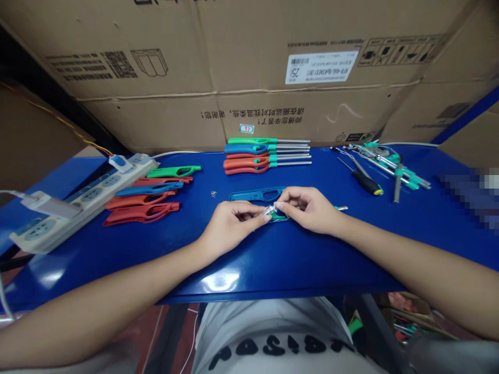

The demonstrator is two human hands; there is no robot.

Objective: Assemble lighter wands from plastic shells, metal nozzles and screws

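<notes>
Both my hands meet at the middle of the blue table. My left hand is closed, pinching one end of a small clear part. My right hand is closed too, pinching the same part over a teal lighter body whose metal tip sticks out to the right. Just behind my fingers lies a blue half-shell, open side up. Whether the clear part sits inside the teal body I cannot tell.
Assembled long lighters lie stacked at the back centre. Empty coloured shells lie at the left beside a white power strip. A screwdriver and metal-tube inner parts lie at the right. Cardboard boxes wall the back.
</notes>
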